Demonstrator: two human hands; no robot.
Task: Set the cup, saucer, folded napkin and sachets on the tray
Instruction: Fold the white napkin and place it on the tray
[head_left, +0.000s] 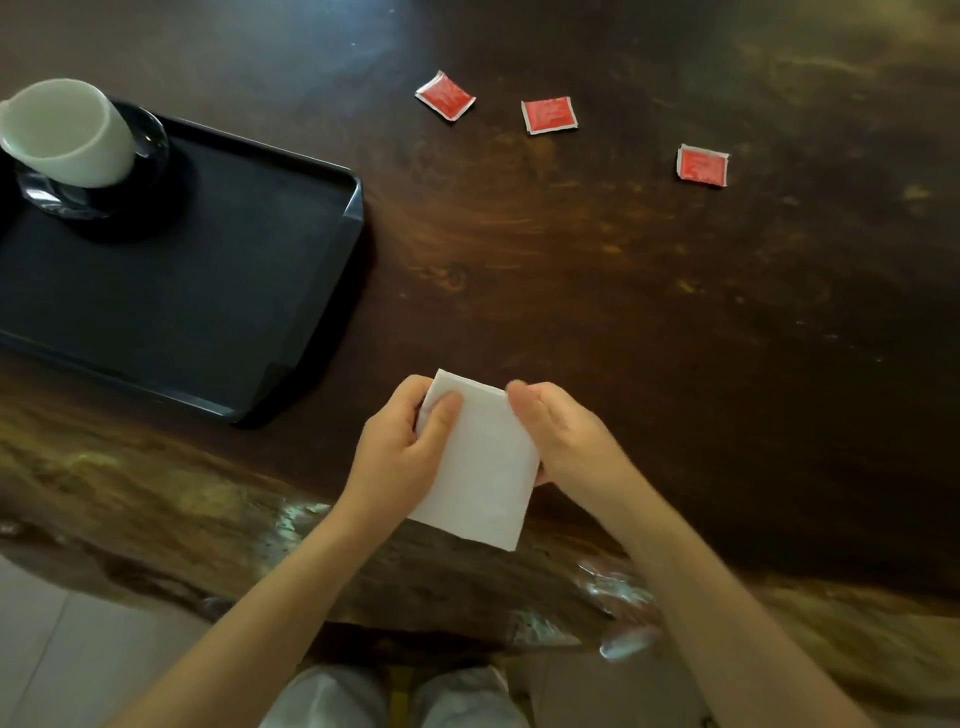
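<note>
From the head camera, looking down, a dark wooden table (623, 312) with a rough, glossy near edge fills most of the picture. Just above that near edge, both hands hold a white folded napkin (480, 457) in the air. The left hand (400, 441) grips the napkin's left side near the top corner: its thumb lies flat on the upper face and its fingers (413, 395) curl round the edge. The right hand (561, 431) grips the right side, thumb at the top right corner. Its fingers are mostly hidden beneath the paper and a little blurred. The napkin hangs slightly tilted, with its lower corner pointing toward the person.

A black rectangular tray (182, 291) lies on the table at the left, partly cut off by the picture's edge. At the tray's far left corner sits a dark, glassy saucer (150, 140), and a white cup (67, 132) rests on it. The rest of the tray's floor is bare.

Three red sachets (549, 115) with pale edges lie flat on the table, well apart from the tray, spread in a loose row across the far side to the right.

Pale trousers (332, 696) and a strip of light floor (62, 639) show at the bottom.
</note>
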